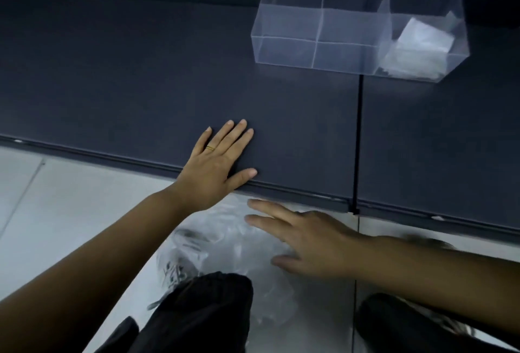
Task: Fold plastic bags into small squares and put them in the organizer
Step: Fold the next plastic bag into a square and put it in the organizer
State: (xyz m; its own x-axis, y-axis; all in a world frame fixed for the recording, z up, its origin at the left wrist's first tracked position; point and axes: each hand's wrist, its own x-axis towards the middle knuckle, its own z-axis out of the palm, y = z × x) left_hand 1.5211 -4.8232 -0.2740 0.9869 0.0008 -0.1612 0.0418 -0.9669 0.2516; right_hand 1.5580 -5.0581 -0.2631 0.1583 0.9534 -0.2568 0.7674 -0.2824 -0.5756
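Note:
A clear plastic organizer with several compartments stands at the far right of the dark table. Its right-hand compartment holds folded white plastic bags. My left hand lies flat with straight fingers on the table's near edge. Below the edge, my right hand reaches with spread, straight fingers over a heap of clear plastic bags on the floor. Whether it touches the heap cannot be told.
The dark table fills the upper view, with a black seam running front to back under the organizer. Pale floor tiles lie below. My dark-trousered legs and a shoe flank the bag heap.

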